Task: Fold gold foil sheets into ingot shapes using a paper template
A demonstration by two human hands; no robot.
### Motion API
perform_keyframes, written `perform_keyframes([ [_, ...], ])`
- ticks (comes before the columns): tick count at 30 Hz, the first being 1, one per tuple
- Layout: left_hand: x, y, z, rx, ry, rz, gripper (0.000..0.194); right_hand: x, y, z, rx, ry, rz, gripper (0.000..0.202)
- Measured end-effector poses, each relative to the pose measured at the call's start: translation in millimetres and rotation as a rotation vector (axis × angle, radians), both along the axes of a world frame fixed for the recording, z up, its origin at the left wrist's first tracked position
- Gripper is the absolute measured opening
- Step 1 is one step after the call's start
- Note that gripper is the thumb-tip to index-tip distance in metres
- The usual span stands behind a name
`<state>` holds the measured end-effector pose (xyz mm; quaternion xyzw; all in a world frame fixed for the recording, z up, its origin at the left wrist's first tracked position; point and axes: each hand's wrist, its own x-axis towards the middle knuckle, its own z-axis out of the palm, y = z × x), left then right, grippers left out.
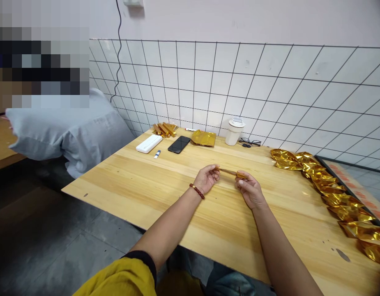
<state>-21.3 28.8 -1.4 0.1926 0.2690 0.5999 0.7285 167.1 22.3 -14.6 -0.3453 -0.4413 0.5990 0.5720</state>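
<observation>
Between my two hands a narrow folded strip of gold foil paper [228, 171] is stretched, just above the wooden table [165, 187]. My left hand [207, 179], with a dark red bead bracelet [197, 191] at the wrist, pinches the strip's left end. At the other end my right hand [250, 190] grips it between thumb and fingers. Beyond the hands lies a flat stack of gold foil sheets [203, 138]. Folded gold foil pieces [340, 197] run in a row down the table's right side.
At the back stand a lidded white cup [234, 132] and eyeglasses [250, 142]. A black phone [179, 144], white power bank [149, 144], small blue-and-white tube [157, 154] and folded gold strips [165, 130] lie back left. A person in grey [81, 127] sits at left. A tiled wall [205, 86] borders the table.
</observation>
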Motion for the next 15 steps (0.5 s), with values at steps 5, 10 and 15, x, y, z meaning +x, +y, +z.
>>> perform_keyframes([
  [5, -2, -1, 2.5, 0.018, -0.042, 0.008, 0.016, -3, 5, -5.6, -0.008, -0.008, -0.09, 0.031],
  [10, 2, -5, 4.0, 0.077, 0.073, -0.026, 0.032, -4, 4, -3.0, -0.022, 0.022, -0.112, 0.027],
  [15, 15, -9, -0.8, 0.183, 0.412, -0.063, 0.036, -5, 1, -0.2, -0.032, 0.009, -0.058, 0.025],
])
